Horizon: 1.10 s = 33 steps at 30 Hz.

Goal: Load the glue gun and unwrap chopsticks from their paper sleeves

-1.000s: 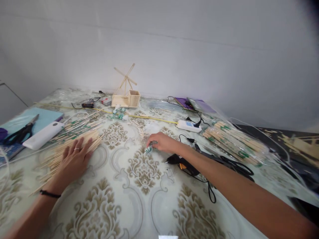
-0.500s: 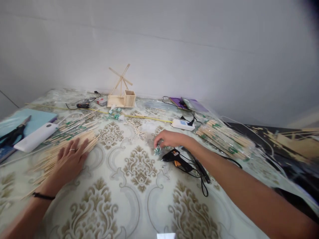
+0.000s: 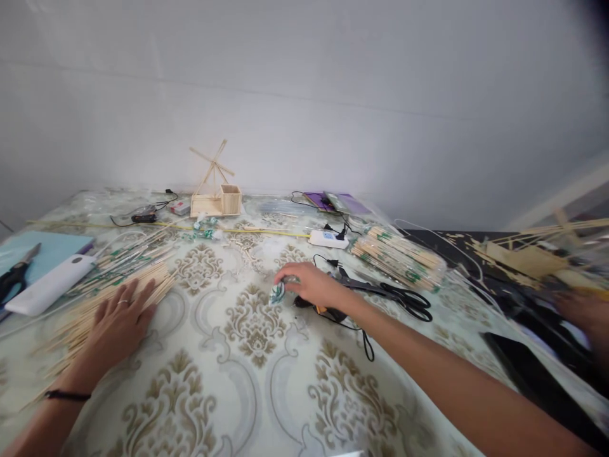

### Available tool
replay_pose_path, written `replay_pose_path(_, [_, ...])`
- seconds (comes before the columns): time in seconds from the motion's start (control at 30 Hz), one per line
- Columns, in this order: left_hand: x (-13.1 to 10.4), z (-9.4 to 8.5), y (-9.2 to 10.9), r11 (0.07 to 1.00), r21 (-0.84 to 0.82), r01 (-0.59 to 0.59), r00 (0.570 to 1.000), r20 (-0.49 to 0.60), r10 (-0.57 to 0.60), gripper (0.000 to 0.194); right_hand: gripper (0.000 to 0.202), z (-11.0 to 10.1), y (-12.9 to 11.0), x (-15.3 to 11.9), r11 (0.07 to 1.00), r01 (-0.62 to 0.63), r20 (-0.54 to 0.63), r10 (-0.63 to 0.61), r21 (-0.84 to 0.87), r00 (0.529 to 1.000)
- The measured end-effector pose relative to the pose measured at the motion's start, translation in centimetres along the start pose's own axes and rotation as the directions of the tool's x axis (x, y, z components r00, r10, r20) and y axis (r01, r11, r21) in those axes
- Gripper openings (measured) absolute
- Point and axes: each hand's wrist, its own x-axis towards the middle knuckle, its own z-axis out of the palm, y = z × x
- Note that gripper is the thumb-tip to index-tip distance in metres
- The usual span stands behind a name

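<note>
My left hand (image 3: 118,320) lies flat, fingers spread, on a loose pile of thin wooden sticks (image 3: 153,279). A crumpled green-and-white wrapper (image 3: 276,292) is pinched between the fingertips of my right hand (image 3: 309,284). Just beneath that hand is a black hot glue gun (image 3: 337,315), mostly hidden by the hand and wrist. Large black scissors (image 3: 399,294) rest beyond my right forearm. At the back stands a small stick-built windmill (image 3: 214,164) with a square wooden box (image 3: 231,200) beside it.
Bagged sticks (image 3: 399,257) and a white power strip (image 3: 328,239) lie behind the scissors. More green-and-white wrappers (image 3: 205,230) sit near the windmill. At left, a white device (image 3: 50,285) and scissors (image 3: 19,273) rest by a blue book (image 3: 61,241). Another person's hand (image 3: 583,311) shows at right.
The view has swung slightly right. My right hand, still pinching the wrapper, has come a little nearer and now covers more of the glue gun. My left hand stays on the sticks.
</note>
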Motion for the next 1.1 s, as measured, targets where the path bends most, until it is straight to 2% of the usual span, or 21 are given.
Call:
replay_pose_path(0.07, [0.1,-0.1,-0.1,1.000,-0.004,-0.006,1.000,0.014,0.006,0.057,0.017,1.6,-2.7,-1.4,0.999,0.042,0.009,-0.042,0.017,0.999])
replay_pose_path(0.13, [0.1,-0.2,-0.2,1.000,-0.005,-0.008,1.000,0.023,0.009,0.057,0.021,3.1,-4.9,-2.5,0.996,0.084,0.029,-0.085,0.027,0.996])
replay_pose_path(0.2, [0.1,-0.2,-0.3,1.000,-0.004,-0.011,1.000,0.028,0.011,0.057,0.029,3.6,-5.8,-3.6,0.996,0.089,0.023,-0.089,0.012,0.996])
replay_pose_path(0.27, [0.1,-0.2,-0.3,1.000,-0.005,-0.011,0.999,0.033,0.012,0.057,0.039,2.8,-4.9,-4.9,1.000,0.016,-0.034,-0.017,-0.026,0.999])
replay_pose_path(0.33, [0.1,-0.3,-0.3,1.000,-0.008,-0.012,0.999,0.039,0.012,0.057,0.034,1.3,-2.8,-6.5,0.990,-0.123,-0.128,0.112,-0.075,0.985])
replay_pose_path(0.43, [0.1,-0.4,-0.1,1.000,-0.015,-0.010,0.999,0.050,0.011,0.057,0.025,-0.2,0.9,-8.8,0.924,-0.354,-0.248,0.312,-0.145,0.917])
replay_pose_path(0.5, [0.0,-0.5,0.1,1.000,-0.017,-0.009,0.999,0.054,0.010,0.057,0.024,-0.2,2.7,-9.8,0.883,-0.436,-0.229,0.395,-0.173,0.890])
replay_pose_path(0.6, [0.0,-0.6,0.2,1.000,-0.014,-0.005,0.999,0.050,0.006,0.058,0.024,0.4,3.9,-10.7,0.861,-0.474,-0.172,0.446,-0.183,0.878])
replay_pose_path(0.67, [0.1,-0.6,0.2,1.000,-0.011,-0.006,0.999,0.049,0.007,0.058,0.024,0.2,4.0,-11.1,0.858,-0.485,-0.185,0.455,-0.168,0.871])
replay_pose_path(0.8, [0.2,-0.3,0.0,1.000,-0.011,-0.014,0.999,0.045,0.014,0.058,0.026,-2.2,3.9,-13.0,0.855,-0.508,-0.242,0.473,-0.109,0.847])
replay_pose_path(0.87, [0.2,-0.2,-0.1,1.000,-0.014,-0.018,0.999,0.042,0.018,0.058,0.030,-3.3,3.6,-14.5,0.851,-0.519,-0.229,0.490,-0.085,0.841])
replay_pose_path(0.97, [0.2,0.0,-0.3,1.000,-0.017,-0.019,0.999,0.038,0.020,0.058,0.028,-3.9,3.1,-17.0,0.858,-0.510,-0.143,0.498,-0.058,0.855])
replay_pose_path(1.1, [0.3,0.0,-0.3,1.000,-0.022,-0.020,0.999,0.031,0.021,0.058,0.016,-3.3,2.9,-19.7,0.863,-0.503,-0.003,0.503,-0.058,0.864])
